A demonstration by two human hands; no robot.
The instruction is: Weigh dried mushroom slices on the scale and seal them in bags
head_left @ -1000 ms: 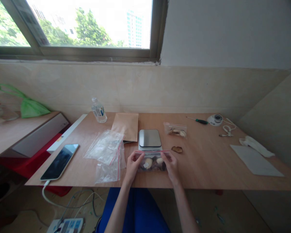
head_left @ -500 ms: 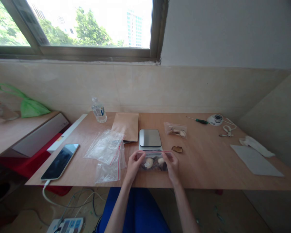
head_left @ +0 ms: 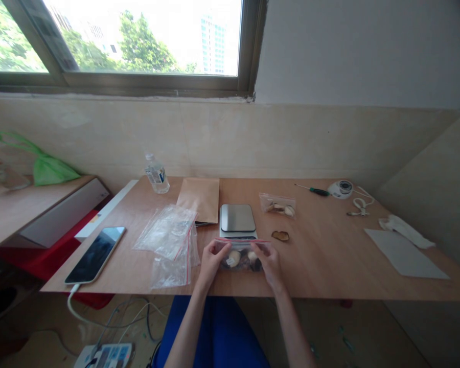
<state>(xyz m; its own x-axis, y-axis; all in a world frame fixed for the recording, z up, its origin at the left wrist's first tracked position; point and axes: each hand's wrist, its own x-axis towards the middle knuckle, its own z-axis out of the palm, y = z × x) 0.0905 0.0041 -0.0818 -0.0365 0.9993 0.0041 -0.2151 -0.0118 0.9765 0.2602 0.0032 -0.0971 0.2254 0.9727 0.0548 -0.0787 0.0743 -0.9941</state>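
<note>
Both hands hold a small clear zip bag (head_left: 242, 255) with a red seal strip, filled with pale and dark lumps, near the front edge of the wooden table (head_left: 329, 260). My left hand (head_left: 211, 261) pinches its left end and my right hand (head_left: 269, 261) its right end, fingers along the top strip. Just behind the bag stands a small steel scale (head_left: 236, 220). A single brown piece (head_left: 279, 235) lies to the right of the scale, and a second filled zip bag (head_left: 278, 205) lies further back.
A pile of empty zip bags (head_left: 168, 240) lies left of my hands, with a brown paper envelope (head_left: 199, 198) and water bottle (head_left: 156, 174) behind. A phone (head_left: 95, 254) lies at the far left. A screwdriver (head_left: 313, 190), white tape measure (head_left: 340, 188) and paper sheet (head_left: 404, 253) sit right.
My right hand has slid slightly left along the bag's top strip and the bag has shifted a little. My left hand has barely moved.
</note>
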